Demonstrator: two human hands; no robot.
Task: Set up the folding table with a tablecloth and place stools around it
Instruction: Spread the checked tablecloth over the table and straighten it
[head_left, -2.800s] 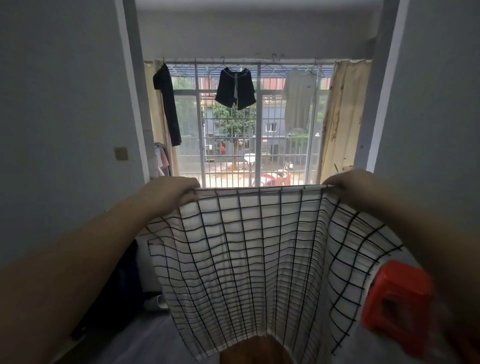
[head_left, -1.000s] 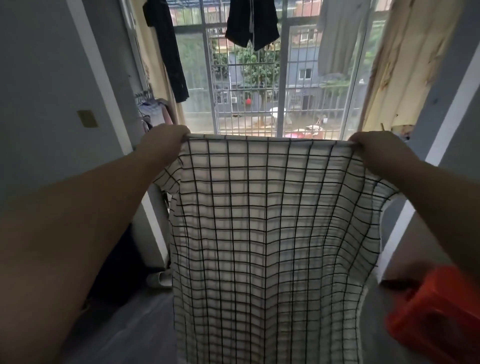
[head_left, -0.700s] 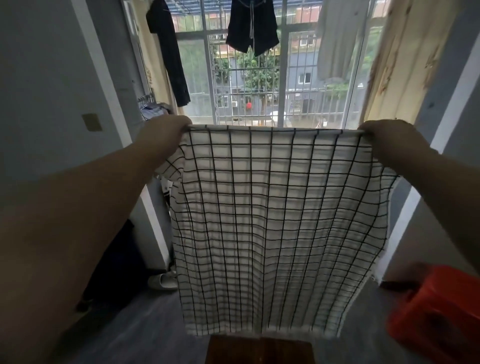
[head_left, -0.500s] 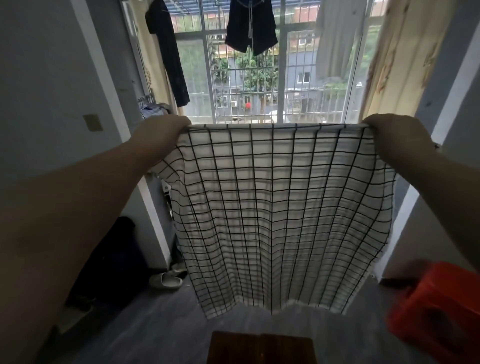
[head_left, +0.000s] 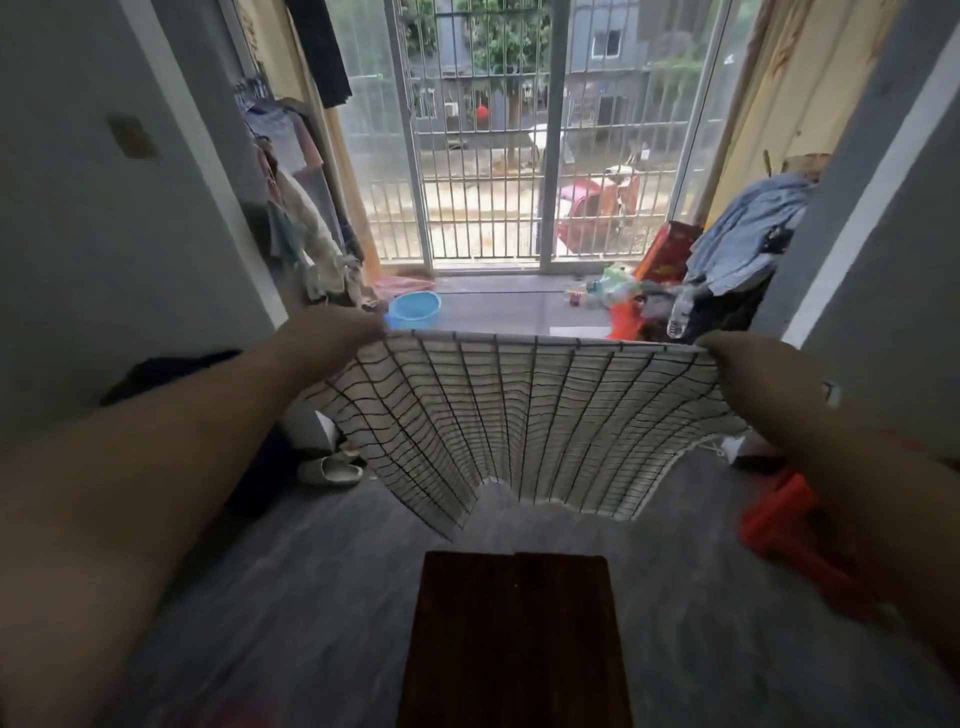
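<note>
The checked tablecloth (head_left: 524, 415) is the biggest thing going on here. It's up in the air in front of the person, with its top edge pulled straight between both hands and the loose end billowing away from the body. None of it is on the table yet. The folding table (head_left: 514, 639) stands right below, closer to the person, and its dark wood top is bare. The red stool (head_left: 795, 525) is on the floor off to the right, blurry and half hidden behind the right forearm, so it isn't at the table.

The left hand (head_left: 332, 332) pinches the left corner of that top edge. The right hand (head_left: 737, 358) has its fingers curled round the right corner.

This looks like the moment for floating the cloth down. To get it right, the person probably wants to keep the top edge taut and level. Then both hands come down together so the far hem lands past the table's far edge. The grid lines make a handy check for squareness against the table sides. The cloth looks wider than the top, so it needs centring for even overhang. Dropping one corner early would likely drag it crooked.

As for writing, the red box (head_left: 667, 249) by the window seems to have yellowish print, but it's too blurred to read. The wall plate (head_left: 132, 137) looks blank.
</note>
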